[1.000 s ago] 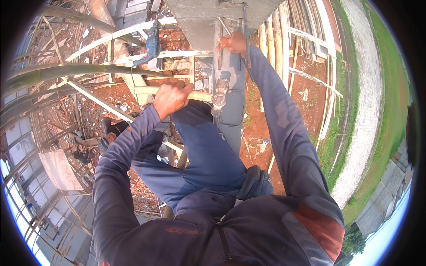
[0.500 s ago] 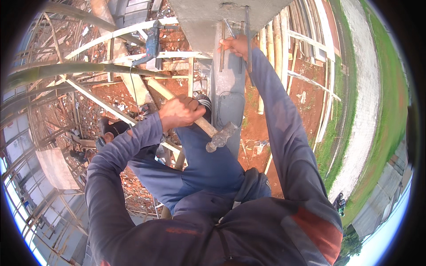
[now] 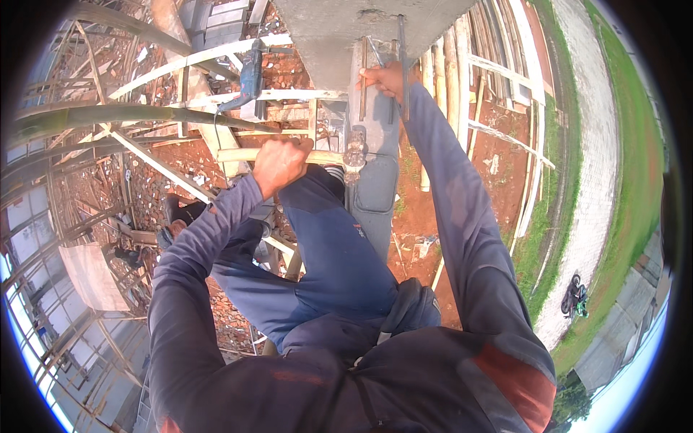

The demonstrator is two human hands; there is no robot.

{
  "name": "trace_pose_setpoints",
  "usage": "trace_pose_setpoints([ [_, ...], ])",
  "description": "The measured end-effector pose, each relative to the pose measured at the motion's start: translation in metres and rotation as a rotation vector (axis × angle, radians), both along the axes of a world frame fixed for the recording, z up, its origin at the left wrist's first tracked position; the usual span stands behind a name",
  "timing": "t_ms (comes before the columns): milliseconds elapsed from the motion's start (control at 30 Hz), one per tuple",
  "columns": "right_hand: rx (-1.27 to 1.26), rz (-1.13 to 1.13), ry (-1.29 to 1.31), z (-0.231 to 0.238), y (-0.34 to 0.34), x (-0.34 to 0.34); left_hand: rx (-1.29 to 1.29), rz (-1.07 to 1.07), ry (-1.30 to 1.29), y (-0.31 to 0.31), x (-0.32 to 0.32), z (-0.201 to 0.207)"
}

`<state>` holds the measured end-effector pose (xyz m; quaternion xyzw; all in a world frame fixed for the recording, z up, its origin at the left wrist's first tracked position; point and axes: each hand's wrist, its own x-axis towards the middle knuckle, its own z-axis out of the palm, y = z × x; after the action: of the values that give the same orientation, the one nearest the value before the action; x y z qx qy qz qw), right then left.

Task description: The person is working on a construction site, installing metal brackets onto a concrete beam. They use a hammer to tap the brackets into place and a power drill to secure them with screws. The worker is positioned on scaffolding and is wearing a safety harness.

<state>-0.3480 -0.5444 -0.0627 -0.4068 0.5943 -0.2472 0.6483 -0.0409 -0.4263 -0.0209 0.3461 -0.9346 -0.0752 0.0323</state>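
Observation:
My left hand point(image 3: 281, 166) is closed round the wooden handle of a hammer point(image 3: 354, 150). The handle lies almost level, and the steel head is over the grey beam point(image 3: 375, 180), just below the lower end of a rusty steel rod point(image 3: 362, 94). Further up, my right hand point(image 3: 386, 79) is closed on a thin metal rod point(image 3: 374, 52) that slants up toward the concrete block point(image 3: 332, 36). Its lower part is hidden by my fingers. Another upright steel rod point(image 3: 403, 65) passes beside that hand.
A blue power drill point(image 3: 250, 76) hangs by the timber framing on the left. A thick bamboo pole point(image 3: 94, 115) crosses there, above rubble-strewn red ground. Bamboo poles point(image 3: 451, 79) stand at the right. Beyond them, a motorbike point(image 3: 574, 297) is on the pale road point(image 3: 592, 180).
My left hand has moved up slightly, and the hammer head has swung up from over my thigh to the beam near the rods. My right hand stays nearly still. The motorbike has moved up the road.

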Motion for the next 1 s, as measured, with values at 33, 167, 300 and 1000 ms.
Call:
trace_pose_setpoints([
  [33,-0.003,-0.013,0.000,-0.002,0.005,0.002,-0.018,-0.018,0.043,0.016,0.001,0.005],
  [167,-0.018,-0.029,0.032,-0.005,0.008,0.002,-0.048,-0.431,0.133,0.034,-0.005,0.022],
  [300,0.020,-0.015,0.015,0.000,0.006,0.003,-0.029,0.001,0.001,-0.014,0.001,0.001],
  [1000,0.047,-0.032,0.018,-0.001,0.009,-0.003,0.031,-0.024,-0.062,-0.034,-0.015,0.013],
])
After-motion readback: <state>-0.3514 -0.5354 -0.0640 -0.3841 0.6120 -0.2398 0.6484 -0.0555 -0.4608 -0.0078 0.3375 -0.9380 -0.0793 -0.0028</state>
